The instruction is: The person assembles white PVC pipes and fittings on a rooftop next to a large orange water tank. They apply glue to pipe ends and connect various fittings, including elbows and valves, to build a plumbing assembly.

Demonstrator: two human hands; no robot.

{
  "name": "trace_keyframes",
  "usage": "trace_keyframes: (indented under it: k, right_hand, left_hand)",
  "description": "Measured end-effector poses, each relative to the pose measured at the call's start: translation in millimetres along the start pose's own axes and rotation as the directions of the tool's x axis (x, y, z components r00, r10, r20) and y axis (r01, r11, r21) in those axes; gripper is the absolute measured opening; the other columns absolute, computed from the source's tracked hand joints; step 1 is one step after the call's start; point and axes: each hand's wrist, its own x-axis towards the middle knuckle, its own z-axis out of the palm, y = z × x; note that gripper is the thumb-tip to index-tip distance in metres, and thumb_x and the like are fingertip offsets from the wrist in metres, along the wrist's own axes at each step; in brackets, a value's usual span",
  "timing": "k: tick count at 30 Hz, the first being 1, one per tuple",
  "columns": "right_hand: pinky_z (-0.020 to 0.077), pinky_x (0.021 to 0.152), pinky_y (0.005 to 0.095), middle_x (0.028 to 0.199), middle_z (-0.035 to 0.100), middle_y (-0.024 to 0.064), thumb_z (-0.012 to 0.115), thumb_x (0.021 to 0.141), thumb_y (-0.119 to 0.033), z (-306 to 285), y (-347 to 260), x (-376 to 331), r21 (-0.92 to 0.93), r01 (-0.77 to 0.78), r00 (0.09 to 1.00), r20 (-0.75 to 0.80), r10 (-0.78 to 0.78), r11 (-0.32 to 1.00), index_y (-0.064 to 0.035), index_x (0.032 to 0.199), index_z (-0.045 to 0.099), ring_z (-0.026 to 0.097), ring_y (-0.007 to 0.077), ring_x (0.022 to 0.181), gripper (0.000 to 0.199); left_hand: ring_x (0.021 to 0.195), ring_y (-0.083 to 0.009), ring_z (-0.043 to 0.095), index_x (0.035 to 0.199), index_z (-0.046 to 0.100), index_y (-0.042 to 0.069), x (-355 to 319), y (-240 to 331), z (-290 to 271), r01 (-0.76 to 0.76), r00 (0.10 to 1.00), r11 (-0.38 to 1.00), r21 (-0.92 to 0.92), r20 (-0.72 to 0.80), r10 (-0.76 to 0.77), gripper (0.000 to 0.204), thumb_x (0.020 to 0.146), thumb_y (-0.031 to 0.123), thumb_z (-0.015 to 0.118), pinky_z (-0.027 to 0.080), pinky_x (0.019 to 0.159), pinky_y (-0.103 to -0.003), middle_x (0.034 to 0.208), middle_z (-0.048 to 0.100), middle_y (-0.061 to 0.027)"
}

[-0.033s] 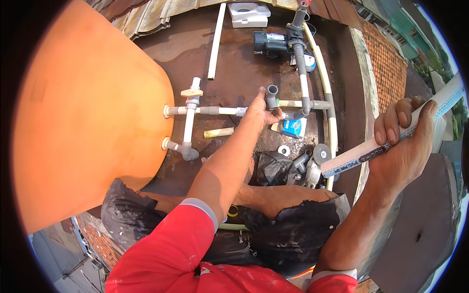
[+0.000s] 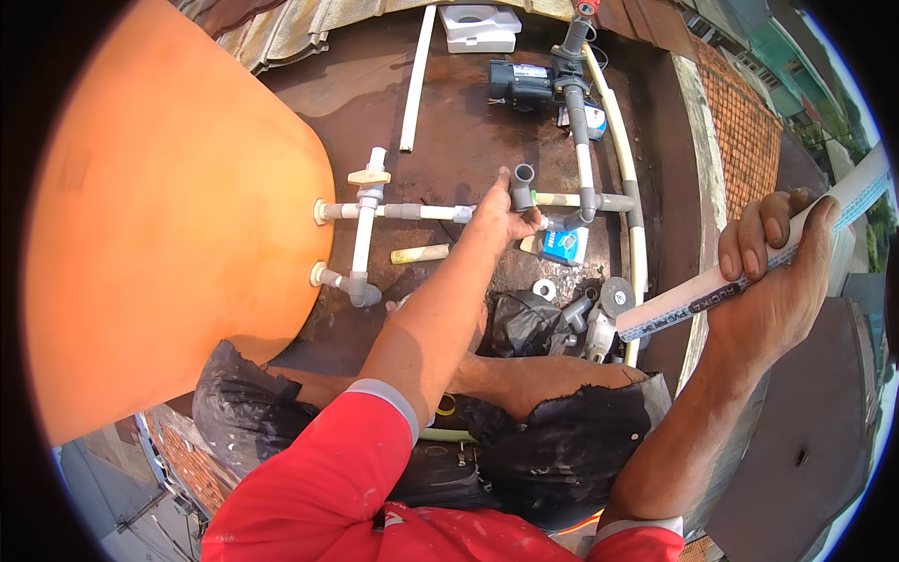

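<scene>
My left hand point(image 2: 507, 211) reaches forward to the pipe run and is closed round a grey pipe tee point(image 2: 523, 193), whose open mouth points up. Part of the joint is hidden behind my palm. My right hand point(image 2: 773, 258) grips a white plastic pipe point(image 2: 667, 307) with blue print, raised at the right and slanting up toward the right edge. From the big orange tank point(image 2: 178, 215), a white and grey pipe point(image 2: 435, 213) runs to my left hand. A valve with a tan handle point(image 2: 369, 178) stands on that pipe.
A dark water pump point(image 2: 524, 84) sits at the back, joined to grey and white piping point(image 2: 582, 164). Near my legs lie a black plastic bag point(image 2: 526, 323), an angle grinder point(image 2: 600, 330) and a blue box point(image 2: 564, 245). A loose white pipe point(image 2: 418, 80) lies farther off.
</scene>
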Motion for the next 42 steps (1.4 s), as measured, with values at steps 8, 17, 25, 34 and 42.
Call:
trace_keyframes:
  k: [8, 17, 25, 34, 42]
  right_hand:
    - [0.0372, 0.052, 0.0237, 0.084, 0.046, 0.0026, 0.055, 0.118, -0.037, 1, 4, 1, 0.041, -0.034, 0.997, 0.064, 0.031, 0.999, -0.0016, 0.115, 0.055, 0.042, 0.0076, 0.062, 0.035]
    - [0.0363, 0.050, 0.0245, 0.081, 0.047, 0.0027, 0.056, 0.117, -0.038, 6, 3, 2, 0.009, -0.015, 0.999, 0.036, 0.015, 1.000, -0.0023, 0.116, 0.055, 0.042, 0.0078, 0.060, 0.036]
    - [0.0370, 0.049, 0.0229, 0.083, 0.047, 0.0026, 0.054, 0.118, -0.036, 5, 5, -1, 0.008, -0.003, 0.998, 0.068, 0.003, 1.000, -0.0015, 0.117, 0.054, 0.042, 0.0067, 0.060, 0.034]
    - [0.0360, 0.049, 0.0245, 0.080, 0.047, 0.0024, 0.059, 0.116, -0.040, 4, 4, -2, 0.011, -0.001, 0.998, 0.068, 0.000, 1.000, -0.0013, 0.117, 0.056, 0.043, 0.0082, 0.059, 0.039]
    - [0.0383, 0.047, 0.0257, 0.079, 0.049, 0.0031, 0.058, 0.117, -0.037, 15, 5, -13, -0.064, 0.023, 0.991, 0.131, -0.014, 0.998, -0.0045, 0.108, 0.056, 0.046, 0.0083, 0.057, 0.033]
  left_hand:
    - [0.088, -0.0271, 0.056, 0.108, 0.069, 0.009, 1, 0, -1, 0.021, 1.000, 0.999, -0.038, 0.005, -0.021, 0.064, 0.097, 0.072, 0.070, 0.050, 0.079, -0.043, 0.103, 0.065, -0.0109]
    - [0.100, -0.0310, 0.058, 0.130, 0.059, 0.011, 17, 6, -12, 0.111, 0.990, 0.986, -0.121, 0.103, -0.098, 0.054, 0.108, 0.061, 0.060, 0.054, 0.082, -0.048, 0.120, 0.059, -0.0154]
    - [0.098, -0.0341, 0.061, 0.135, 0.055, 0.010, 18, 6, -12, 0.119, 0.989, 0.982, -0.150, 0.110, -0.103, 0.050, 0.113, 0.055, 0.053, 0.056, 0.083, -0.049, 0.121, 0.060, -0.0190]
    - [0.093, -0.0299, 0.063, 0.124, 0.061, 0.001, -3, 5, -9, 0.118, 0.992, 0.981, -0.155, 0.072, -0.108, 0.051, 0.113, 0.050, 0.053, 0.058, 0.080, -0.048, 0.109, 0.067, -0.0168]
    - [0.084, -0.0272, 0.063, 0.103, 0.063, 0.011, -94, -1, -37, 0.046, 0.989, 0.999, -0.009, 0.143, -0.044, 0.028, 0.106, 0.039, 0.066, 0.059, 0.075, -0.045, 0.097, 0.066, -0.0105]
